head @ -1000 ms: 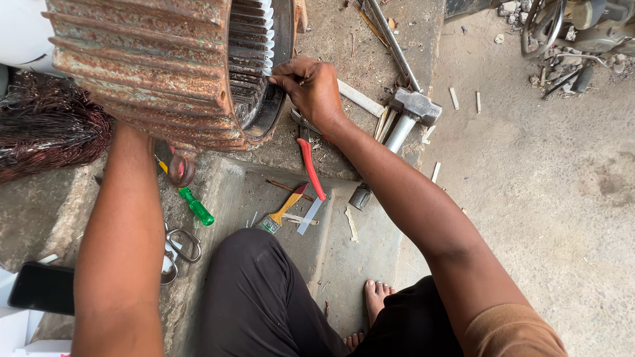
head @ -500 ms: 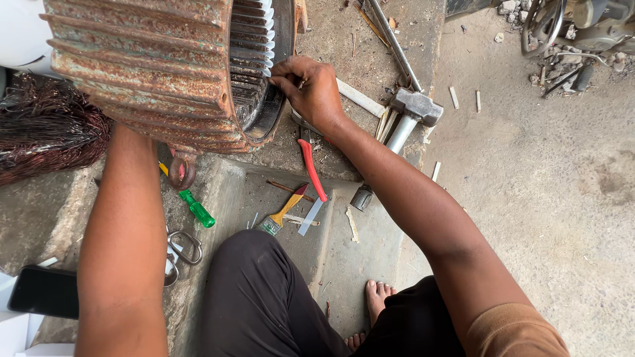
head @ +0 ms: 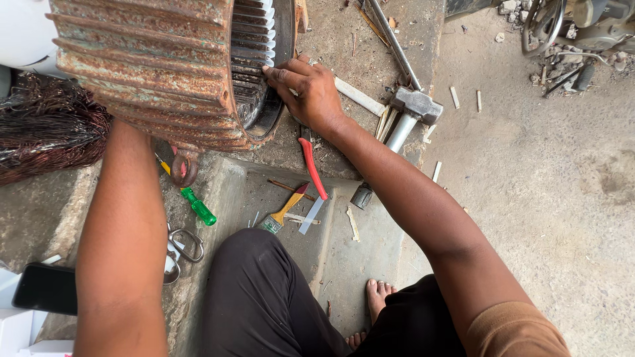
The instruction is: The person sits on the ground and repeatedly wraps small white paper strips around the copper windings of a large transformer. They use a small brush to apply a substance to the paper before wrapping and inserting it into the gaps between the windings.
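The rusty finned motor shell (head: 152, 73) looks heavy and rigid, best gripped by its rim, where the right hand (head: 311, 92) presses half-curled fingertips, holding nothing; the left hand is hidden.

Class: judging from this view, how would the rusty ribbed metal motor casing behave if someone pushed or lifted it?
The rusty ribbed metal motor casing probably is heavy: thick metal, large beside the right hand. Its rounded body might roll. Ribs and rust suggest a rough, non-slippery grip.

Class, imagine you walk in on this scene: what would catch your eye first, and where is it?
First, the big rusty ribbed motor housing at upper left, with the right hand pressed to the slots at its open end. Next, the heap of dark copper wire at far left, and the hammer lying right of the hand.
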